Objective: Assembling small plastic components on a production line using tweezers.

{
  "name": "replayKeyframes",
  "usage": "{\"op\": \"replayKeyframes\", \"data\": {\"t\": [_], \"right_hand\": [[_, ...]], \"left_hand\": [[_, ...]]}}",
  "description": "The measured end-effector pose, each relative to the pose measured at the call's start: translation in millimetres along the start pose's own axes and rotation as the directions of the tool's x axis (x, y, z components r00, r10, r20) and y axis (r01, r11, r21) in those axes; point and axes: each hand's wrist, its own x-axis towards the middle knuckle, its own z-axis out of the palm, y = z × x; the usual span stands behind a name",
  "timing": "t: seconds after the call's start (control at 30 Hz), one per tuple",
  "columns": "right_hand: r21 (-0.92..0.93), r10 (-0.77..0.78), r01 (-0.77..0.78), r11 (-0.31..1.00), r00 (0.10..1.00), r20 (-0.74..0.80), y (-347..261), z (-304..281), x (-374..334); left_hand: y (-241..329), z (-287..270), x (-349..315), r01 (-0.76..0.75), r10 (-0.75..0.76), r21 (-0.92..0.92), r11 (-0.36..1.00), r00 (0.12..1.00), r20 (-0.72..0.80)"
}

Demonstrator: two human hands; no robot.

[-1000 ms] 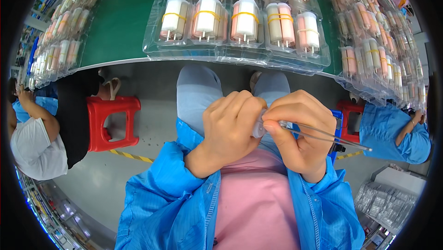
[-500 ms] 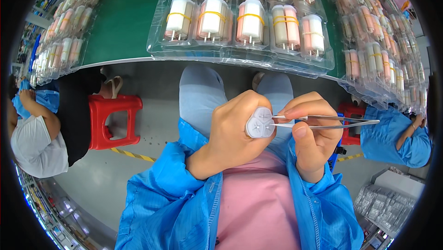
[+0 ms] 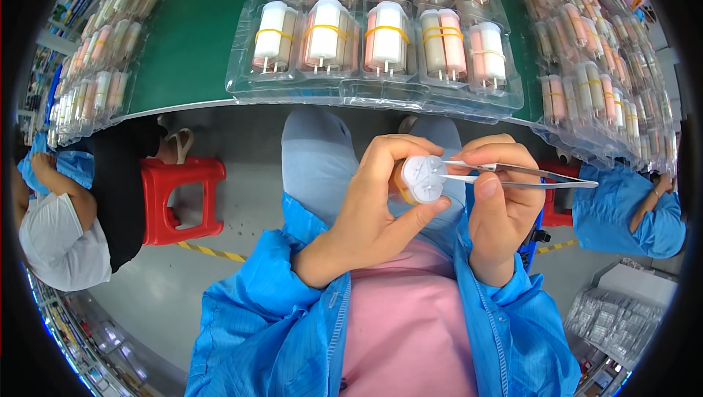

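Wrapped around a bundle of small cylinders (image 3: 423, 179), my left hand (image 3: 370, 217) keeps its pale, three-lobed end facing up. A bit of yellow band shows at the side of the bundle; the rest of its length is hidden by my fingers. My left thumb presses along the near edge. Between the thumb and fingers of my right hand (image 3: 507, 214) is a pair of metal tweezers (image 3: 545, 177). Their two pale tips are slightly apart and reach the right edge of the bundle's end; whether they grip anything there I cannot tell.
Ahead, clear plastic trays (image 3: 293, 88) hold several banded white, pink and grey cylinder bundles on a green table (image 3: 187, 53). More stacked trays stand at left and right. A red stool (image 3: 150, 203) and seated people flank me. A box of clear packaging (image 3: 608, 320) sits lower right.
My left fingers have shifted around the bundle, and the thumb now shows stretched along it. The bundle has turned and risen slightly. The tweezers have moved up a little with its end.
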Motion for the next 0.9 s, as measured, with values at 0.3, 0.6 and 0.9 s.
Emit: {"op": "replayKeyframes", "data": {"t": [0.3,0.6,0.9], "right_hand": [[-0.119,-0.150,0.162,0.980,0.983,0.109,-0.4,-1.0,5.3],[-0.223,-0.103,0.151,0.963,0.971,0.216,-2.4,5.0,3.4],[-0.261,-0.092,0.147,0.954,0.973,0.211,-3.0,7.1,3.3]], "left_hand": [[8.7,2.2,0.6,0.118,-0.117,0.027,0.993,0.992,-0.054],[2.0,-2.1,3.7,-0.077,0.096,0.315,0.946,0.994,-0.047],[2.5,-2.0,3.2,-0.118,0.153,0.385,0.915,0.986,-0.062]]}}
